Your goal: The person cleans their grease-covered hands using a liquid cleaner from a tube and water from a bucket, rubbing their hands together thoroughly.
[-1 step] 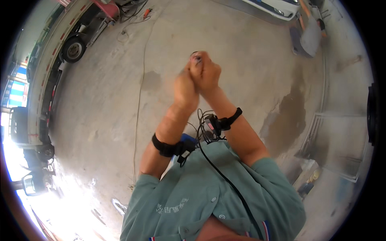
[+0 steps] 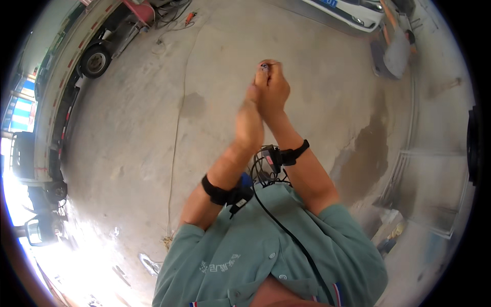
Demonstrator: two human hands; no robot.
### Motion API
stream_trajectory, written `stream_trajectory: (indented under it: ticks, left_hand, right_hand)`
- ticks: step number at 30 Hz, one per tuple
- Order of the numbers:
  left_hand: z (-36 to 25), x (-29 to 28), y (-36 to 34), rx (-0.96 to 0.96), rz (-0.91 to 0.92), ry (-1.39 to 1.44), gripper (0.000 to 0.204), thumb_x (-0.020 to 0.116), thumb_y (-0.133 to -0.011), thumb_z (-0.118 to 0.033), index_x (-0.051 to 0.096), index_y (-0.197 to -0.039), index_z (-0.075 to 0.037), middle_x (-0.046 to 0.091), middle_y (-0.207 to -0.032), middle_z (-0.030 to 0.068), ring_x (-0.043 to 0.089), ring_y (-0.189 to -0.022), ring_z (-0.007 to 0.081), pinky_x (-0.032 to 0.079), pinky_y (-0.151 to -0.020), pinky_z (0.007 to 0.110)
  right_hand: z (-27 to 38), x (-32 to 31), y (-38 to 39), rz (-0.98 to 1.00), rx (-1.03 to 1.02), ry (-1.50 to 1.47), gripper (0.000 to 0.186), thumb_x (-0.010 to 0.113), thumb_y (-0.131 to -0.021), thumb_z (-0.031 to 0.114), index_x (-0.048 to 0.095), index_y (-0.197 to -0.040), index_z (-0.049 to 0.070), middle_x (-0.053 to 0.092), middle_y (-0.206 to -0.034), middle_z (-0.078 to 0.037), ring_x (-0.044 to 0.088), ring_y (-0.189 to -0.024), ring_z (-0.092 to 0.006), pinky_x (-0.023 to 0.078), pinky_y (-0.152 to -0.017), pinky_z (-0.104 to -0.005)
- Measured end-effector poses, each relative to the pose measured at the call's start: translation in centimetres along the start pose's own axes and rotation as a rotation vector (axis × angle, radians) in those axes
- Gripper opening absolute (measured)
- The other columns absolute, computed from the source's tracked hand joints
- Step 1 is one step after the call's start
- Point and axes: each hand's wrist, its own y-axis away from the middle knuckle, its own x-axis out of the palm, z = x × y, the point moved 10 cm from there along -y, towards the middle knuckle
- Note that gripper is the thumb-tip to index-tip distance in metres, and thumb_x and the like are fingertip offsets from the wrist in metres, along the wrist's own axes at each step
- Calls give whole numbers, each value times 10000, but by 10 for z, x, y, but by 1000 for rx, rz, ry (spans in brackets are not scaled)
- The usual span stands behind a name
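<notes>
My two hands meet in front of me, above the concrete floor. A small dark, shiny thing (image 2: 264,67) shows at the tip of my right hand (image 2: 274,91). Its fingers are curled tightly around it, and its kind cannot be made out. My left hand (image 2: 250,120) is pressed against the near left side of the right one. Its thumb shows, while its other fingers are closed behind the right hand and partly hidden. Each forearm wears a black strap with a small box, a left strap (image 2: 215,190) and a right strap (image 2: 296,152).
A truck wheel (image 2: 95,61) stands at the upper left, near an orange-handled tool (image 2: 191,18) with cables. At the top right are a white car (image 2: 353,15) and a shovel (image 2: 397,55). A wet patch (image 2: 364,156) darkens the floor (image 2: 138,133) on the right.
Both hands have moved a little to the right and away from me, still together. The left hand now sits lower along the right one, and more of the small dark thing's end shows.
</notes>
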Motion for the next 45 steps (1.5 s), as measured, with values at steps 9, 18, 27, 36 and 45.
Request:
stream_trajectory:
  ticks: [9, 18, 27, 36, 45]
  left_hand:
    - [-9, -11, -133, 347, 365, -615, 232, 709, -774, -94, 597, -928, 37, 628, -819, 85, 611, -743, 214, 492, -674, 307]
    - [-36, -50, -292, -151, 101, 182, 165, 692, -800, -56, 552, -862, 6, 582, -753, 61, 532, -599, 152, 426, -490, 292]
    - [-92, -116, -453, -97, -38, 248, 146, 653, -833, -47, 527, -893, -4, 591, -798, 68, 534, -614, 164, 445, -532, 288]
    - [-139, -163, -642, 247, -37, -30, 129, 615, -866, -38, 501, -923, -14, 599, -842, 75, 536, -629, 176, 464, -574, 284]
    - [-249, -143, -813, 969, -240, -901, 59, 542, -901, 18, 506, -889, -26, 607, -784, 107, 542, -554, 238, 453, -503, 315]
  right_hand:
    - [-54, 69, -35, 247, -120, 52, 188, 558, -923, 148, 535, -1065, 27, 588, -875, -74, 573, -746, -182, 494, -760, -327]
    - [-140, 200, -135, 374, 662, -837, 291, 559, -897, 352, 525, -1039, 101, 577, -885, -89, 576, -818, -253, 499, -709, -447]
    - [-178, 349, -238, 392, 1047, -1273, 373, 542, -884, 505, 498, -1052, 176, 574, -894, -93, 566, -595, -336, 450, -499, -490]
    - [-290, 432, -362, 382, 914, -963, 327, 468, -947, 311, 521, -1150, 60, 613, -1016, -131, 622, -760, -321, 526, -643, -464]
    - [-355, 506, -549, 49, 1037, -1011, 382, 387, -1008, 314, 548, -1164, 5, 605, -1107, -140, 595, -1004, -267, 487, -899, -367]
